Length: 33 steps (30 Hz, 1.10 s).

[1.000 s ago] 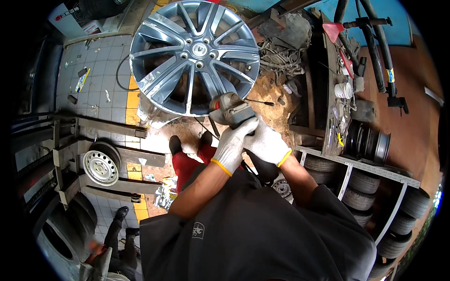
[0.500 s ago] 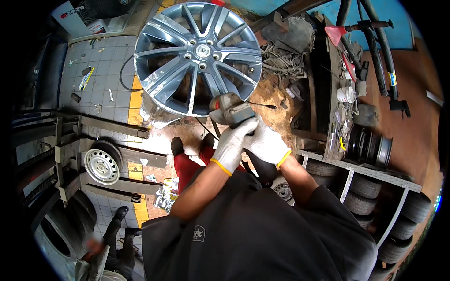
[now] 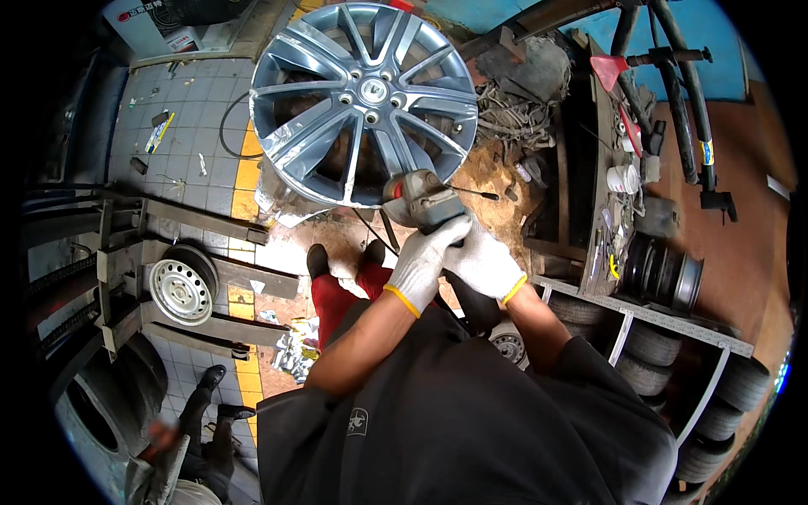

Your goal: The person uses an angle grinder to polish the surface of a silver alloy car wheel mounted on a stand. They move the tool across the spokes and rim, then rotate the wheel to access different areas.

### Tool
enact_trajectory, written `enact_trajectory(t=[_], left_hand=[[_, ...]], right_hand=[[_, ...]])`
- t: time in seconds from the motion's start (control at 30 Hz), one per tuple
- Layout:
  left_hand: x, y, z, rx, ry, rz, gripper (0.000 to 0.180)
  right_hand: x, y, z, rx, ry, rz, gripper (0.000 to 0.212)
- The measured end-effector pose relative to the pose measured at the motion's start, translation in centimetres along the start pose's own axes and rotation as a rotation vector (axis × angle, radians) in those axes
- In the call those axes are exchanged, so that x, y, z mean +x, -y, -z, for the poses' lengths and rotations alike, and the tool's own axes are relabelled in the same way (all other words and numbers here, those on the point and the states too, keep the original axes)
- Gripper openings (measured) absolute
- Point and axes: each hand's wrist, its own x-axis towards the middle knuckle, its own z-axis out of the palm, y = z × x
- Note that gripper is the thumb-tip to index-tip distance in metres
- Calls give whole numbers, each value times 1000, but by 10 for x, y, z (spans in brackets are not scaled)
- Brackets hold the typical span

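At the lower edge of a blue-grey spoked wheel, seen from the head camera, grips a dusty grey power tool in the left hand and the right hand, both white-gloved. Wraps the left fingers narrowly around the handle, with the thumb laid along it; closes the right hand about the same handle from the other side, with fingertips mostly hidden. Points the rounded, red-marked head of the tool up and left, with the long axis slanting from the hands at lower right. Holds that head overlapping the rim in the picture; cannot tell whether touching.

Compared with half a second earlier, keeps the same grip, slant and place against the rim; appears only slightly farther right in the picture, as do the wheel and a white tub on a cluttered bench.

Shows, at left, a small silver wheel among the rails of a dark frame; at lower right, stacked tyres in a metal rack; at lower left, a co-worker's black shoe.
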Motion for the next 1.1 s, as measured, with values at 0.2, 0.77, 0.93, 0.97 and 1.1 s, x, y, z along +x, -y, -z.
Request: enact_trajectory(t=[0.2,0.77,0.93,0.97,1.1], left_hand=[[6,-4,0,37,10,16,40],[0,12,2,-4,25,9,42],[-8,23,-4,36,15,-9,34],[-2,17,-2,1,52,2,33],[-5,24,-8,-62,55,17,31]], right_hand=[[0,-2,2,-2,27,-17,66],[-15,3,5,-63,14,-49,82],[-20,-9,2,-64,2,-7,82],[-16,2,8,-98,-5,-25,82],[-23,-8,8,-124,-54,13,80]])
